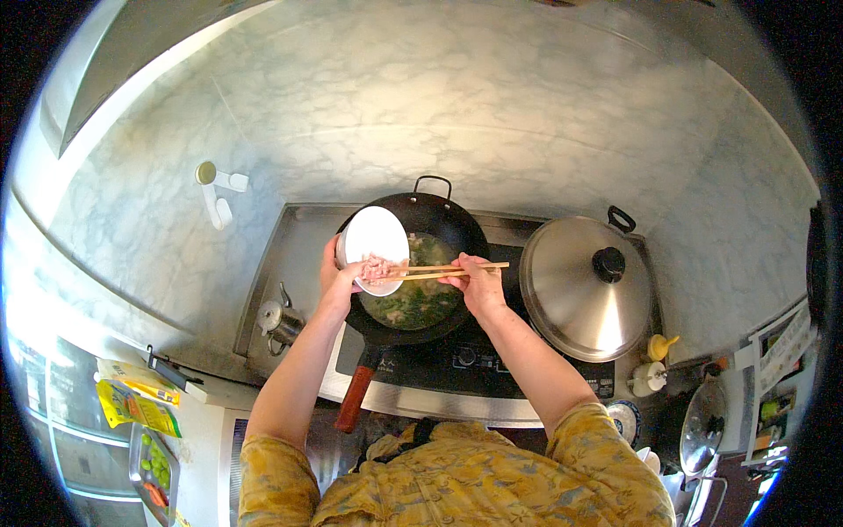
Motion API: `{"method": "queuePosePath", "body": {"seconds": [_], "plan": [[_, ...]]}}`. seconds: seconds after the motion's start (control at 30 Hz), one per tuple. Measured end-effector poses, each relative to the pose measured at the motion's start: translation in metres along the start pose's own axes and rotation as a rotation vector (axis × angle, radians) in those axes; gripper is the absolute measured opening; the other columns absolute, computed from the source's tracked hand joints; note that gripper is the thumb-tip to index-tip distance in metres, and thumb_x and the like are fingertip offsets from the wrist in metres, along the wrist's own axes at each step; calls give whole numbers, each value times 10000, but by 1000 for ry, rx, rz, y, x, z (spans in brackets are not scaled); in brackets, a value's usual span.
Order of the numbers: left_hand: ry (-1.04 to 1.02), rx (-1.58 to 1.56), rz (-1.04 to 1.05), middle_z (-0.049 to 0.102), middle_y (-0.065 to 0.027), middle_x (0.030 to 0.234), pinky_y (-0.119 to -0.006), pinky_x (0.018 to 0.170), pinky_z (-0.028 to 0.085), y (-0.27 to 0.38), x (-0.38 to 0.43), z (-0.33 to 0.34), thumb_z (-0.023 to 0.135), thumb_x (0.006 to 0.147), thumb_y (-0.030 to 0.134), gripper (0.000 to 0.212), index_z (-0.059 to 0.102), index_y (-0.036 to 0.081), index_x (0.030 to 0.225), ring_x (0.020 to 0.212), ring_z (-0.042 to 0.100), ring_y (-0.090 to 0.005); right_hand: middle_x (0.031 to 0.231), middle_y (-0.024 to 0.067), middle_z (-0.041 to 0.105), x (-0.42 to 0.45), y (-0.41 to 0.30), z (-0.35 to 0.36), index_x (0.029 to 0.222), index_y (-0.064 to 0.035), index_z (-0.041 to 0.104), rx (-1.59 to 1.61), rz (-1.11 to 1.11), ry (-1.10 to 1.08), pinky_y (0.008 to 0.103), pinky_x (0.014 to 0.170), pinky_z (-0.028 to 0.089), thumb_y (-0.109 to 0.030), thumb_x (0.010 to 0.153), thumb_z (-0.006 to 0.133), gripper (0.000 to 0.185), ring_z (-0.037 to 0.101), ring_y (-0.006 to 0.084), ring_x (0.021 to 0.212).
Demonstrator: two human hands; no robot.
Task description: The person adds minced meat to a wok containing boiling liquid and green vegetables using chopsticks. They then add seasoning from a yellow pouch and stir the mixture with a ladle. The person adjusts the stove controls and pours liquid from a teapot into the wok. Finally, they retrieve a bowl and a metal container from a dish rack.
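Observation:
My left hand (339, 273) grips a white bowl (375, 230) and tilts it over the left part of a black wok (464, 227). Pale pink raw meat in small pieces (377, 267) lies at the bowl's lower side. In my right hand (479, 282) is a pair of wooden chopsticks (431, 271), their tips at the meat in the bowl. Beneath the bowl and chopsticks, the wok holds greenish soup (415, 306) with leafy greens and pale pieces. The wok's brown handle (354, 398) points toward me.
Right of the wok, a large pan with a domed steel lid (566, 283) sits on the stove (428, 369). A metal pot with a spout (280, 321) stands at the left. Yellow packets (135, 402) and a tray of green fruit (156, 461) are at lower left; a yellow-capped bottle (658, 347) is at right.

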State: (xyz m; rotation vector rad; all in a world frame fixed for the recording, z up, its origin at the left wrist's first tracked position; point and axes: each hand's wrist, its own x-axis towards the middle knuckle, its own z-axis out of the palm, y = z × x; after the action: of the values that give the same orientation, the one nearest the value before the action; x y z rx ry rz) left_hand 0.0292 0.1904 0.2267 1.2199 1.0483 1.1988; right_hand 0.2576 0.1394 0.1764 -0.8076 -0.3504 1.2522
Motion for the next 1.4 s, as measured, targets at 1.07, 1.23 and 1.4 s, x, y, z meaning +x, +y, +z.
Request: {"method": "queuePosePath", "body": {"seconds": [1.07, 1.23, 1.4], "plan": [[279, 39, -62, 430, -154, 1198, -380, 640, 504, -8, -9, -50, 551, 574, 159, 791, 272, 104, 1312, 951, 553, -285, 692, 96, 611, 45, -55, -14, 727, 53, 591, -646, -450, -24, 279, 519, 559, -125, 843, 586, 212, 617, 160, 592], [239, 54, -38, 409, -168, 1232, -444, 698, 524, -11, -14, -55, 547, 582, 210, 827, 230, 88, 1336, 980, 552, -333, 611, 57, 597, 57, -44, -4, 747, 38, 621, -852, -514, -25, 249, 494, 496, -144, 833, 612, 201, 575, 106, 548], [231, 12, -41, 409, -168, 1233, -455, 709, 534, -9, -15, -57, 543, 582, 218, 823, 237, 88, 1335, 1003, 549, -331, 560, 59, 566, 64, -31, 1, 742, -5, 635, -1083, -634, -190, 271, 475, 405, -209, 811, 639, 215, 473, 104, 472]]}}
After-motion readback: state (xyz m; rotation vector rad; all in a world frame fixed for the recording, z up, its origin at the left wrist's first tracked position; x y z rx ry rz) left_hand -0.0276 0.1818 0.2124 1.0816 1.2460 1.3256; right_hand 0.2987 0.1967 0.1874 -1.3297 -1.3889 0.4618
